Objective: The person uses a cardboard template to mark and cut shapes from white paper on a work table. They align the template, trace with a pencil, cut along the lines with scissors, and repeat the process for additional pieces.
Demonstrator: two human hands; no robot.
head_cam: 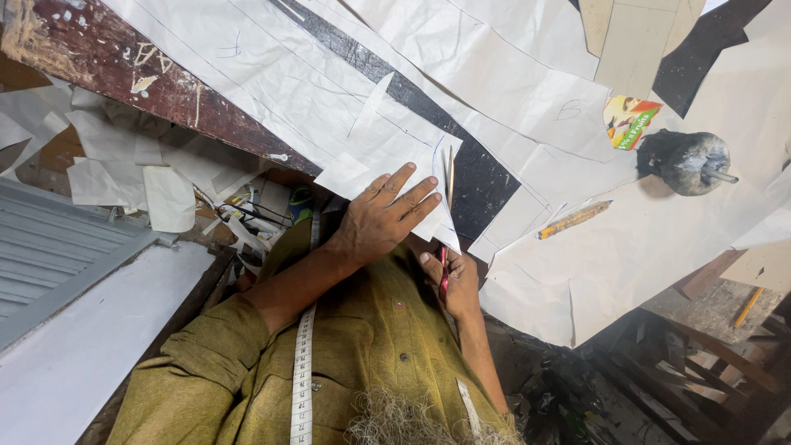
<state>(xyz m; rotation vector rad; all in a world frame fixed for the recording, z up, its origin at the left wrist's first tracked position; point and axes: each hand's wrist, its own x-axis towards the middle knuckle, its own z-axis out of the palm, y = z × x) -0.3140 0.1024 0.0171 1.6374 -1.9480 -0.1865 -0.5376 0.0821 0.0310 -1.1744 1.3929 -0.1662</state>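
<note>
The person wears an olive-green shirt (pixel 371 346) with small buttons down the front and long sleeves; the sleeve on one arm is rolled up to the elbow. A white measuring tape (pixel 302 371) with fine printed marks hangs around the neck and runs down over the shirt.

Dark wooden table (pixel 99 58), worn and paint-flecked, runs diagonally from upper left toward right of frame. Nearly all of it is covered by overlapping white paper sheets (pixel 272 91) with faint pen lines; dark tabletop shows only as a strip at centre (pixel 478 177) and a patch at upper right. On the paper: yellow pencil (pixel 574 219) right of centre, small colourful printed wrapper (pixel 628 120) at upper right, and a round dark weight with a metal stub (pixel 688 161) just beside it (exact kind unclear). Tan card pieces (pixel 634 41) lie at top right.
</note>
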